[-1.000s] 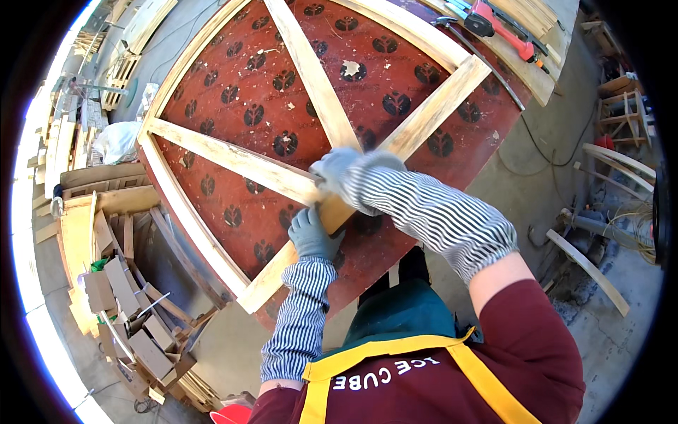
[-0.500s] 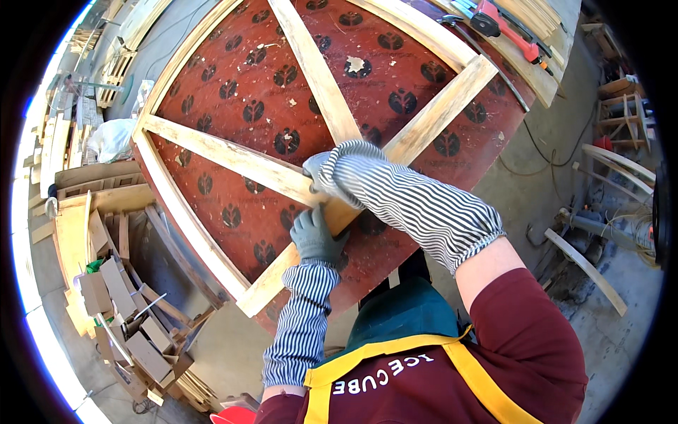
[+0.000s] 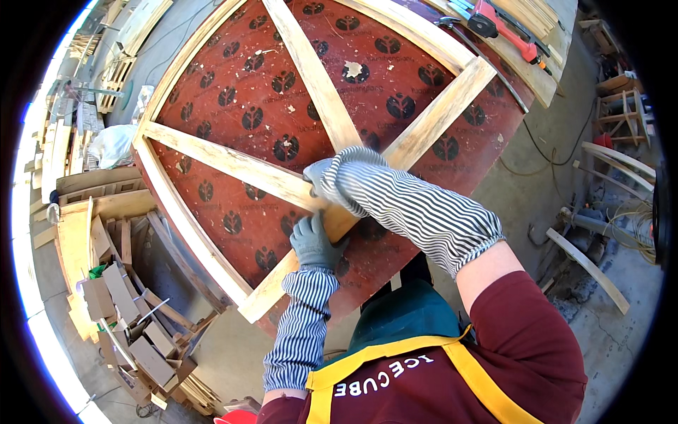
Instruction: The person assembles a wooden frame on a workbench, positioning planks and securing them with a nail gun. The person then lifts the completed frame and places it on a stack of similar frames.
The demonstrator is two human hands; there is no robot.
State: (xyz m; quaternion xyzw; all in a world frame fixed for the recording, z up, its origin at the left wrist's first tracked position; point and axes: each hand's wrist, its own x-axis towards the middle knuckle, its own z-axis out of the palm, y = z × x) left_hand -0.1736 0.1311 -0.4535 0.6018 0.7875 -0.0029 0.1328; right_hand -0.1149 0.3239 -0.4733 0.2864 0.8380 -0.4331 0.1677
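A pale wooden frame (image 3: 441, 113) lies on a red-brown printed panel (image 3: 282, 116). Two slats, a left brace (image 3: 229, 164) and a far brace (image 3: 314, 74), converge on the middle of its near rail (image 3: 272, 288). My left hand (image 3: 316, 242), in a grey glove, curls its fingers over that rail just below the joint. Beside it, my right hand (image 3: 325, 178), also gloved, is closed at the inner end of the left brace. Its striped sleeve and some motion blur hide most of those fingers, so whatever they grip cannot be made out.
On the bench at the far right lie a red power tool (image 3: 505, 32) and a hammer (image 3: 452, 27). A bin of wood offcuts (image 3: 141, 304) stands at the left. Curved wooden strips (image 3: 590, 272) and a cable (image 3: 554, 159) lie on the right.
Both hands stay at the same joint with almost no shift. The right hand looks more blurred now, and the whole view has moved very slightly.
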